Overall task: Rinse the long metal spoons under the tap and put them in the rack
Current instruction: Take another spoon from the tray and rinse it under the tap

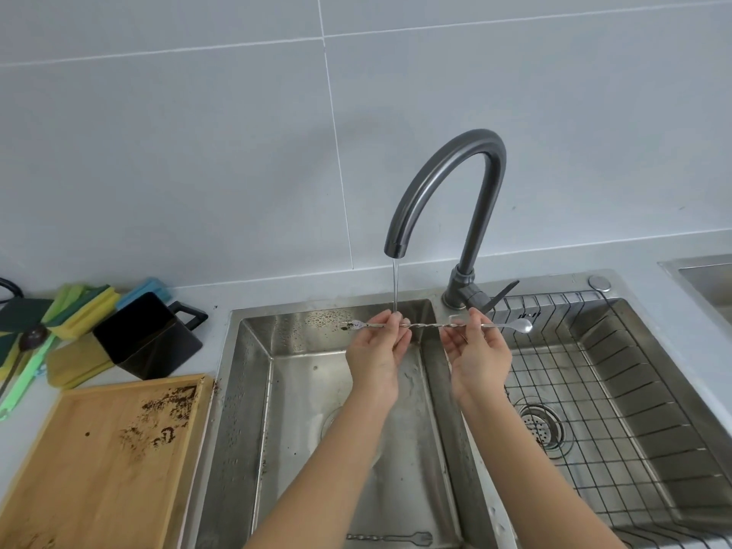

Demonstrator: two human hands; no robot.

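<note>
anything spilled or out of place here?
Yes. Dark brown grounds are scattered over the wooden tray left of the sink, some along the sink's edge. A second long spoon lies in the left basin, not yet racked.

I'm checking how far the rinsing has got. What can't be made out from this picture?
Head view only:
- Second long spoon on the left basin floor: its left end is hidden behind the left forearm.
- Rack: cut off by the bottom and right edges, so spoons there can't be ruled out.
- Held spoon: parts of the shaft are covered by the left hand and right hand; any residue is too small to judge.
</note>
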